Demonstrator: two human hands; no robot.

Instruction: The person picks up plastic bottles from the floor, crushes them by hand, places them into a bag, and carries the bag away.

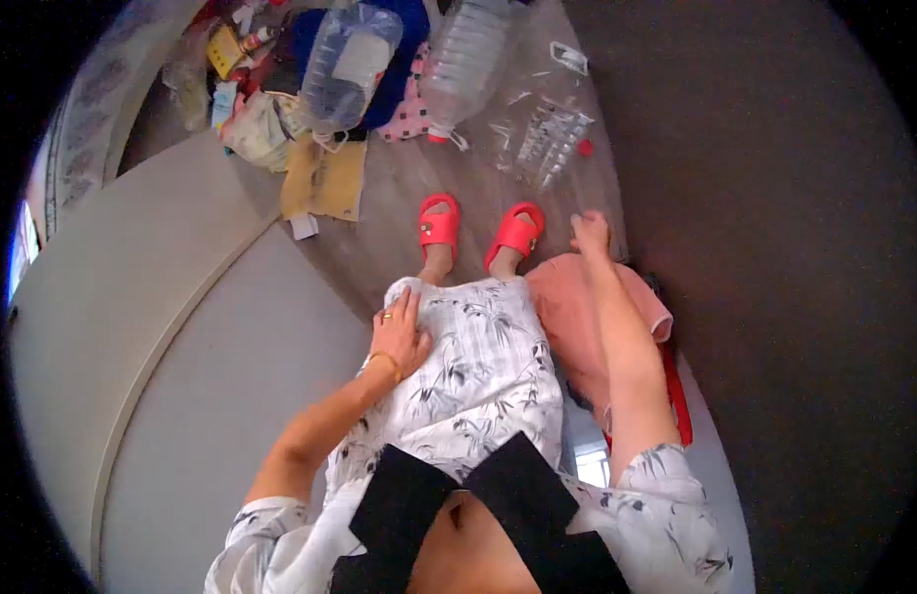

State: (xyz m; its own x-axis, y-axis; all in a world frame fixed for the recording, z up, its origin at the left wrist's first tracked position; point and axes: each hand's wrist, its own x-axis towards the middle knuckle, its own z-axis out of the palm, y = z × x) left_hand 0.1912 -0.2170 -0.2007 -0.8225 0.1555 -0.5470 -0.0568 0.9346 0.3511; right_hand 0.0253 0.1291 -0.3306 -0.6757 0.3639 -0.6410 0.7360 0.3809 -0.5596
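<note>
My left hand [404,332] lies flat on the white bamboo-print clothing [478,356] over my lap, fingers stretched out, a ring and a yellow bracelet showing. Out in front on the right, my right hand [590,235] hangs just beyond a pink cloth [587,317], its fingers curled in. Whether anything small is between those fingers cannot be made out. Ahead of that hand, a clear crumpled plastic bottle [553,144] and a red cap [585,148] lie on the floor.
Red slippers [440,224] are on my feet. Farther off lie a large clear jug [345,74], another big clear bottle [463,64], a cardboard piece [323,178] and assorted bags [260,129]. A pale curved panel [171,277] stands at left.
</note>
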